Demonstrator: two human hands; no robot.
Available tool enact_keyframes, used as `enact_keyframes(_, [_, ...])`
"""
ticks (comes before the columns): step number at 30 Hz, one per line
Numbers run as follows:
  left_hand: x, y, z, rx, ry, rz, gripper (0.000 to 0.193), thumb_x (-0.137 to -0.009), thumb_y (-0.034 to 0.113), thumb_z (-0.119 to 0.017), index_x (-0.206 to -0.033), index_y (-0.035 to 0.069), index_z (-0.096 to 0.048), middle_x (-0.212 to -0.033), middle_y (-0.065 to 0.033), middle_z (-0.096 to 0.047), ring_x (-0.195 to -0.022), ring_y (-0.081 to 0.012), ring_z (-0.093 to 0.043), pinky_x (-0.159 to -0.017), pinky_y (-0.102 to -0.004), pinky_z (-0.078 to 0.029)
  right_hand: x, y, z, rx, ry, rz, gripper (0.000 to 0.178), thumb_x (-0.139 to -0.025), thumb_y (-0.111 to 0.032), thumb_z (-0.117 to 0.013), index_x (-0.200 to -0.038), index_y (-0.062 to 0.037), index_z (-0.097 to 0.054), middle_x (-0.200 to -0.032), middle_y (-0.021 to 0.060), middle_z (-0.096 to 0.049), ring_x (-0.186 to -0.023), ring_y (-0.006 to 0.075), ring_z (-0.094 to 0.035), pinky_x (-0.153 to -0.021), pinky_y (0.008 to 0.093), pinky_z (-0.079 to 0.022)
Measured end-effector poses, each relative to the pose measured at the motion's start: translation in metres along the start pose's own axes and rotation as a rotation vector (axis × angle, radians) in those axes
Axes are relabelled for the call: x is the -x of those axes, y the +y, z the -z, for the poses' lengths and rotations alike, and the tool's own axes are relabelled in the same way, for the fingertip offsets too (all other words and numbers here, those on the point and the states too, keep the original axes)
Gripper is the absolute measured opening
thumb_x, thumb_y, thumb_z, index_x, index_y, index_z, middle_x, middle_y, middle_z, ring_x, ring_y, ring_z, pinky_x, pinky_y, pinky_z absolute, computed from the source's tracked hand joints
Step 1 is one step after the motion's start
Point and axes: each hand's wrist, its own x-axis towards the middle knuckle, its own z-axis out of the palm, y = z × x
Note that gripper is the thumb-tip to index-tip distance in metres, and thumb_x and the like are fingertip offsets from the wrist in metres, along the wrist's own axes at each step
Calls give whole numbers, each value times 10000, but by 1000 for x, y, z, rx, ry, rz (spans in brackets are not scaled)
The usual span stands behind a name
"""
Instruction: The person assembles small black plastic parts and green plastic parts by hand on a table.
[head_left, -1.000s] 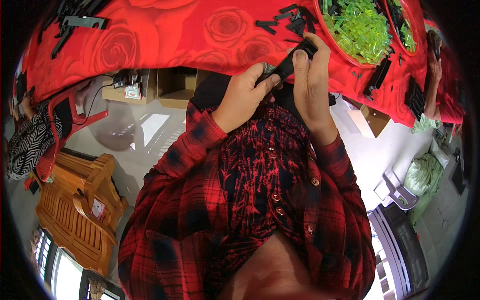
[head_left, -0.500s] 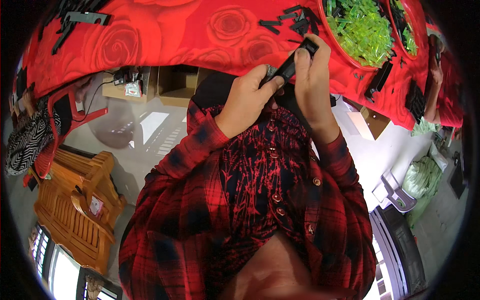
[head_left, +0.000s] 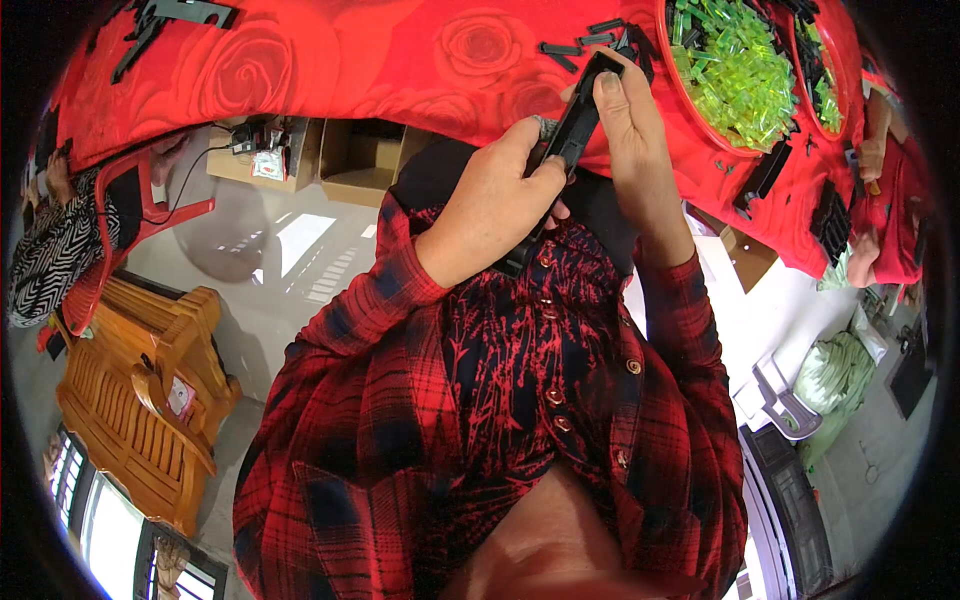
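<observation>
A long black plastic part (head_left: 573,135) with a hollow channel slants between my two hands, just off the table's near edge. My left hand (head_left: 497,188) is closed round its middle, thumb laid on top, and the lower end sticks out below toward my shirt. My right hand (head_left: 636,125) grips the upper end with the thumb pressed near its tip. Some grey material shows at my left fingertips; what it is I cannot make out. Beyond my right hand, several small black strips (head_left: 592,40) lie on the red rose-patterned tablecloth (head_left: 400,60).
A red basin (head_left: 672,75) of yellow-green translucent pieces (head_left: 735,80) stands at the far right, with a second basin (head_left: 842,95) beside it. Black parts (head_left: 765,178) lie near the right edge. Another person's hand (head_left: 865,258) shows there. Cardboard boxes (head_left: 350,185) sit below the table.
The black part has turned steeper, and more of its lower end shows below my left hand. My right hand has moved slightly up. The whole view has shifted a little.
</observation>
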Motion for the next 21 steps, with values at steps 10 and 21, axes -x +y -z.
enact_keyframes(10, [-4, -14, 2, -205, 86, -127, 156, -981, 94, -517, -1095, -8, -547, -894, -71, -673, -695, -116, -639, -606, -260, -513, 3, -4, -3, -27, 6, 36, 418, -1086, -305, -374, -1378, -14, -440, -1029, 116, -641, -1003, 161, -616, -935, 293, -453])
enact_keyframes(21, [-7, -20, -1, -180, 214, -242, 247, -974, 212, -611, -971, -31, -564, -778, -87, -656, -739, -113, -615, -666, -294, -484, 16, -9, -8, 183, -5, 124, 407, -1051, -146, -418, -1431, -7, -366, -1126, 112, -530, -1024, 167, -533, -935, 301, -431])
